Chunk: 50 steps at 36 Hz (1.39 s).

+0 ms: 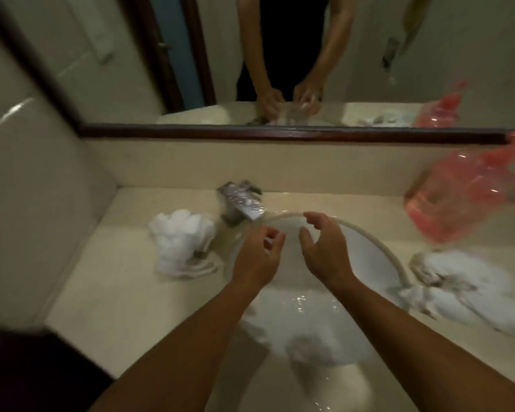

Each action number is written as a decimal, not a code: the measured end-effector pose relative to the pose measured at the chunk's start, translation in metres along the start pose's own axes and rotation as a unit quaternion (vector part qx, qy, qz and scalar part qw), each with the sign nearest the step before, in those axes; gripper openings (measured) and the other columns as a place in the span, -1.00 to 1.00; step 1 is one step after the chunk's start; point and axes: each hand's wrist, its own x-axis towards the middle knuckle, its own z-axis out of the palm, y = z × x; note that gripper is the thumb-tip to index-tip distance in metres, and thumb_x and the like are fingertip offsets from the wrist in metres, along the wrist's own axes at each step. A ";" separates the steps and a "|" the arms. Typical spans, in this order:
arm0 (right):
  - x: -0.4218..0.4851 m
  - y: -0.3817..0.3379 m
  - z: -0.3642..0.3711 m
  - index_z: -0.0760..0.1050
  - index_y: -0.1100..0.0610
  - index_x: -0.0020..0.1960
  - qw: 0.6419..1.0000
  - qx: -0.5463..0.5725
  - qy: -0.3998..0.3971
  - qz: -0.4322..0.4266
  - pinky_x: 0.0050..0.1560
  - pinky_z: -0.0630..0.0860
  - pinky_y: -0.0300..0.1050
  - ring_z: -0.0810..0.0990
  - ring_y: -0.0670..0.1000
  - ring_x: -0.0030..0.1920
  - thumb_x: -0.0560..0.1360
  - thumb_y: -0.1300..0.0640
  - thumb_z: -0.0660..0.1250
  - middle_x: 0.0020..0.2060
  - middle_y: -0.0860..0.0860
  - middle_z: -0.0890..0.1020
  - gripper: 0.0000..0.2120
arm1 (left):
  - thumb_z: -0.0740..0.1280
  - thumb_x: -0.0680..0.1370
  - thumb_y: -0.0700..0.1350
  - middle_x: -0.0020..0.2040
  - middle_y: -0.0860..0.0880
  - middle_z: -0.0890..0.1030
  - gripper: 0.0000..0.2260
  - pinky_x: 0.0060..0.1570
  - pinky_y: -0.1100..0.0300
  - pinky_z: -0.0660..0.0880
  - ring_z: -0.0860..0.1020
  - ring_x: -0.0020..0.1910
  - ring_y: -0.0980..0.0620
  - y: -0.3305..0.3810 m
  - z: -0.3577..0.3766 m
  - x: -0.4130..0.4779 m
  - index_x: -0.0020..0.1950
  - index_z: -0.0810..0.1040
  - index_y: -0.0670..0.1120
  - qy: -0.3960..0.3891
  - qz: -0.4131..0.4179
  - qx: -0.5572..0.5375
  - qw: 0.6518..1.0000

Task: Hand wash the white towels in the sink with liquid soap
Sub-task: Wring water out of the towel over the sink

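Observation:
Both my hands hover over the round white sink [378,248], fingers loosely curled and holding nothing. My left hand [257,257] is left of my right hand [321,248], a small gap between them. A wet white towel [306,331] lies bunched in the sink's near part, below my forearms. Another white towel [180,240] sits crumpled on the counter left of the sink. A third white towel [464,283] lies on the counter at the right, against the sink rim. The image is blurred by motion.
The chrome tap [241,202] stands behind the sink, left of centre. A pink plastic bag [458,194] stands at the back right of the beige counter [107,292]. The mirror [280,55] above reflects a person's arms. A wall closes the left side.

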 end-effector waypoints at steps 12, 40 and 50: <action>-0.015 -0.083 0.175 0.56 0.11 0.31 0.971 0.046 -0.233 -0.025 -0.02 0.47 -0.18 0.63 -0.01 0.09 0.70 0.05 0.34 0.13 -0.02 0.64 -0.77 | 0.34 0.68 0.05 0.36 -0.15 0.49 -0.69 0.31 -0.08 0.41 0.50 0.29 -0.19 -0.125 -0.151 -0.025 0.33 0.58 -0.11 0.173 -0.154 0.155 0.960; -0.004 -0.114 0.133 0.52 -0.03 0.26 0.949 0.247 -0.194 -0.013 -0.11 0.59 -0.22 0.60 -0.13 -0.13 0.76 0.22 0.19 -0.03 -0.06 0.62 -0.78 | 0.11 0.77 -0.14 -0.07 0.00 0.54 -0.84 -0.10 0.14 0.43 0.51 -0.11 0.02 -0.053 -0.117 0.002 0.08 0.45 -0.03 0.181 -0.108 -0.113 0.971; 0.028 -0.187 0.013 0.64 0.02 0.09 0.898 0.421 -0.118 0.050 -0.13 0.57 -0.05 0.61 0.00 -0.19 0.77 0.17 0.21 -0.17 0.06 0.64 -0.77 | 0.08 0.65 0.17 -0.12 0.02 0.66 -0.59 -0.06 0.09 0.56 0.64 -0.09 0.10 0.061 -0.118 0.013 0.04 0.58 -0.08 0.250 0.123 -0.174 0.945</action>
